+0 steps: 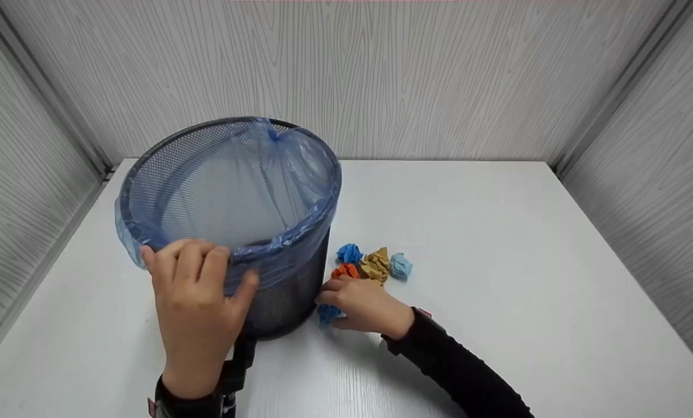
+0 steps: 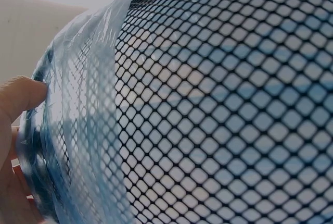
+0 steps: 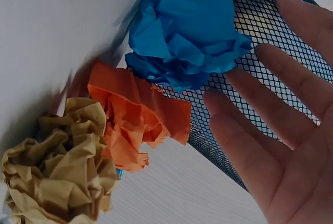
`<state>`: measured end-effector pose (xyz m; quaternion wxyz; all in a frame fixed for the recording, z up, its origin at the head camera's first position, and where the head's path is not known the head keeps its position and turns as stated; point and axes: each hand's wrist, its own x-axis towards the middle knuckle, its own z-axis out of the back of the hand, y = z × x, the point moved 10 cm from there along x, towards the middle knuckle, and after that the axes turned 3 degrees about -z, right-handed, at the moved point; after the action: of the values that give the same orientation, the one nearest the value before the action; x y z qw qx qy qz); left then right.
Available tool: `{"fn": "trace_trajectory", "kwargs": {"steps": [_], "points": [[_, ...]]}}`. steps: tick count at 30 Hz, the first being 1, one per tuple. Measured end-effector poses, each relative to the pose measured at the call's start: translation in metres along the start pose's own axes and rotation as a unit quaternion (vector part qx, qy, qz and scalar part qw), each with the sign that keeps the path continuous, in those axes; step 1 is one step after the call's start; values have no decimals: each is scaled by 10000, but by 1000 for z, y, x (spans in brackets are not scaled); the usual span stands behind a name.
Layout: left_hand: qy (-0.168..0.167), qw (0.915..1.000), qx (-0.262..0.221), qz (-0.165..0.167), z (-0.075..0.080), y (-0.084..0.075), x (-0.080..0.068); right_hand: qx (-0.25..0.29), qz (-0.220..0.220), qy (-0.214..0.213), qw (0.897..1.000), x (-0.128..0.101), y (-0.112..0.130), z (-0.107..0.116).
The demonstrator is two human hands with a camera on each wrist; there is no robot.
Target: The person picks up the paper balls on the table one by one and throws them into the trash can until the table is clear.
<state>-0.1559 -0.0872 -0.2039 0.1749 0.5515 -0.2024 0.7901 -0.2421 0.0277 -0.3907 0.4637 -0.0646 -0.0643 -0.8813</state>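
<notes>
My left hand (image 1: pixel 195 302) grips the near rim of a black mesh wastebasket (image 1: pixel 282 305), fingers over the edge and thumb outside, on the blue plastic bag (image 1: pixel 224 191) that lines it. In the left wrist view the thumb (image 2: pixel 23 96) presses the folded bag. Low at the basket's right side, my right hand (image 1: pixel 364 305) reaches around a crumpled blue paper ball (image 1: pixel 328 314). The right wrist view has its fingers spread and loosely bent, with fingertips right at the blue ball's edge. Beyond the hand lies a crumpled orange paper (image 1: pixel 346 270), partly hidden by it.
A tan crumpled paper (image 1: pixel 376 264), another blue paper ball (image 1: pixel 349 253) and a light blue one (image 1: pixel 400 266) lie clustered right of the basket. Beneath them is a white table (image 1: pixel 497 261), enclosed by wood-grain panels (image 1: pixel 428 81) at the back and sides.
</notes>
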Motion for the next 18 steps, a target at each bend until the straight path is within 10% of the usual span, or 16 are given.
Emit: {"fn": "trace_trajectory", "kwargs": {"steps": [18], "points": [[122,9999,92,45,-3,3,-2,-464,-356,553,9968,1,-8,-18]]}}
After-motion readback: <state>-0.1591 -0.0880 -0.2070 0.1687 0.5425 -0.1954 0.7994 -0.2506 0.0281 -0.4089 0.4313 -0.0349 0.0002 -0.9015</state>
